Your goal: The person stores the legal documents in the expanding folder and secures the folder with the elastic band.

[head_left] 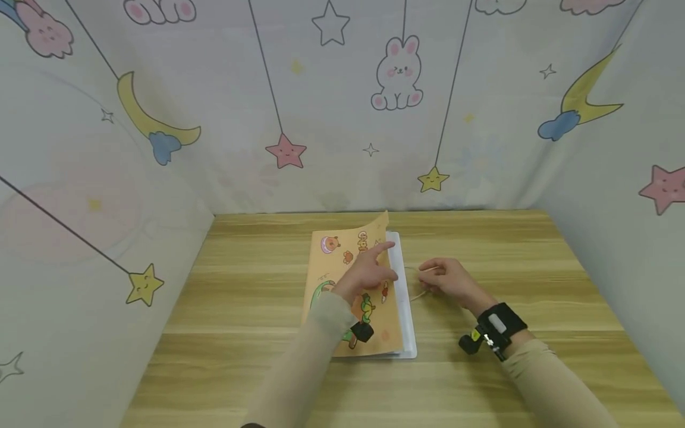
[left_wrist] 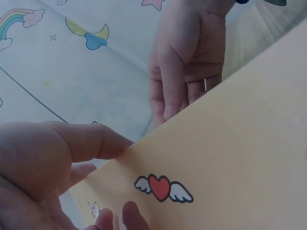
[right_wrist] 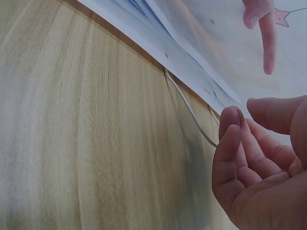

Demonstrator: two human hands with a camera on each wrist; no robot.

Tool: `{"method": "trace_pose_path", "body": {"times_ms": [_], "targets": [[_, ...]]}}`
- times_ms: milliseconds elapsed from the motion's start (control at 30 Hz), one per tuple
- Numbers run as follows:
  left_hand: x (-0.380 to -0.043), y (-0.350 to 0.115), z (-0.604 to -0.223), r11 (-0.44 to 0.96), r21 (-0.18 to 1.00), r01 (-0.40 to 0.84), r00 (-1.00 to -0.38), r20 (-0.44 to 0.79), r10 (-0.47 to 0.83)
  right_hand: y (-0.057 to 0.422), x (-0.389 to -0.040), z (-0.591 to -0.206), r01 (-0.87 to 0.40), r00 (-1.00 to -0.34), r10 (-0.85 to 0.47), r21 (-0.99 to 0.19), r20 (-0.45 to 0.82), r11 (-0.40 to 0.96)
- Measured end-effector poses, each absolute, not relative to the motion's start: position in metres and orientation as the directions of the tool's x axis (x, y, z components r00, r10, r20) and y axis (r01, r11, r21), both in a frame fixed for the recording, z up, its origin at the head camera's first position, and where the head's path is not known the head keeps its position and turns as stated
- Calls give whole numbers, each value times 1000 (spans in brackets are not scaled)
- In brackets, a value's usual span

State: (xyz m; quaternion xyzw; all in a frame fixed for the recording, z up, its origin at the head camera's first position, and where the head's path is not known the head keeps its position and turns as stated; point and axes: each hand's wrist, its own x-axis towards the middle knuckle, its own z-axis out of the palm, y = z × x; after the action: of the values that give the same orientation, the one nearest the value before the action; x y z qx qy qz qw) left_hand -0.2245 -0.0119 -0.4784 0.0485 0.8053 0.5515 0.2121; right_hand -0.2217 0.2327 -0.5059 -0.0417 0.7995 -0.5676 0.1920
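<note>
An orange-covered booklet with cartoon prints lies on the table, its cover raised along the right side over white pages. My left hand lies over the cover, index finger and thumb stretched past its right edge. In the left wrist view, the thumb tip meets the cover's edge beside a winged red heart. A thin pale cord loops out from under the pages. Just right of the booklet, my right hand holds this loop in curled fingers, with its thumb apart from the fingertips.
The wood-grained table extends around the booklet. Pale cloth printed with stars, moons and rabbits hangs behind the table and along both sides. Each wrist carries a small dark camera; the right one sits on a black strap.
</note>
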Motion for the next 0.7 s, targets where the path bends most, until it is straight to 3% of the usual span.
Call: {"method": "trace_pose_path", "body": {"times_ms": [333,700], "targets": [[-225,3,-491,670,741,-54,-942,-260,211,235,-220,-510,155,-920,-288,-921,-267,358],[-219,22,-498,811,583,-51,-954,-268,133,239,-219,-512,162,-923,-273,-918,-270,361]]}}
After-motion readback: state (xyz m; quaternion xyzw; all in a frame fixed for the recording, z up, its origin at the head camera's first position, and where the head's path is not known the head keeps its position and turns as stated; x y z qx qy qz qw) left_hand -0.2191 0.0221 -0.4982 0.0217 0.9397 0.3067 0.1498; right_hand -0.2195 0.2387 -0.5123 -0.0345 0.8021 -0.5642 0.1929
